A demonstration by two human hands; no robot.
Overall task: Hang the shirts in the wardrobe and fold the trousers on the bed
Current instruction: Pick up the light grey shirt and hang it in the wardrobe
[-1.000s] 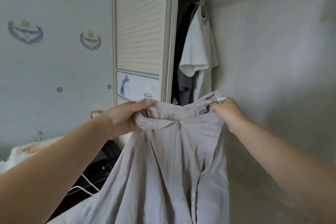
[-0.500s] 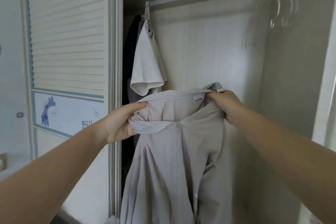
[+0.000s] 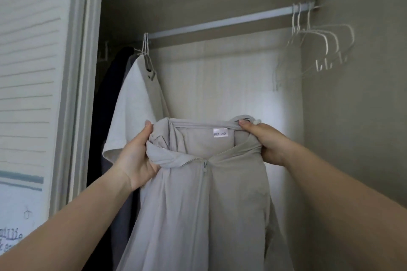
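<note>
Both grips, left hand (image 3: pixel 136 161) and right hand (image 3: pixel 267 144), pinch the grey zip shirt (image 3: pixel 198 204) by its collar

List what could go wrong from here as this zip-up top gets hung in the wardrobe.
1. Both the left hand and right hand grip the beige zip-up top at its collar, so neither is free to fetch one of the empty white hangers; letting go on one side could let the top sag or slip.
2. The hangers sit bunched at the far right of the rail, so pulling one may drag or knock off others.
</note>
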